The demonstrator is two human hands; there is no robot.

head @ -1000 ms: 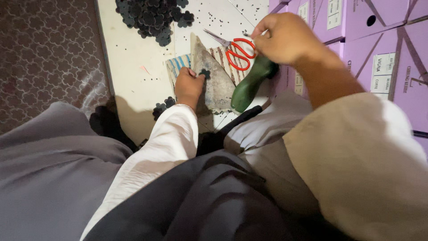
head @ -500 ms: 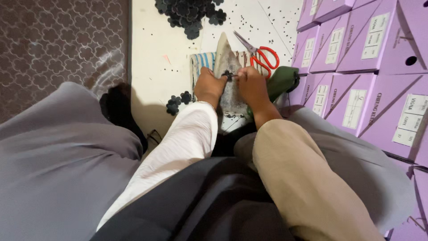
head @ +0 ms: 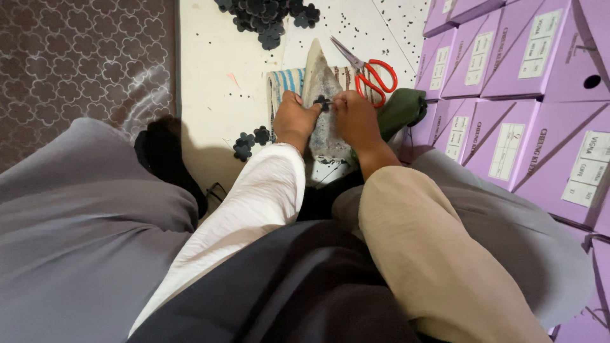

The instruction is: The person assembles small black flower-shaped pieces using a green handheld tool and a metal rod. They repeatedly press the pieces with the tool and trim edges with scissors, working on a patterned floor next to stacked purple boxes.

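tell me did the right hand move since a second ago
Yes. The right hand came down from above the red-handled scissors to the grey stone, meeting the left hand.

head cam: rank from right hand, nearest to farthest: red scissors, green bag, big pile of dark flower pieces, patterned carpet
1. Green bag, touching the right hand on its right.
2. Red scissors, just above.
3. Pile of dark flower pieces, top centre.
4. Patterned carpet, far left.

We sit in a small floor workshop: stacked purple shoeboxes (head: 508, 95) on the right, red-handled scissors (head: 372, 73) and a far pile of dark flower-shaped cutouts (head: 267, 16).
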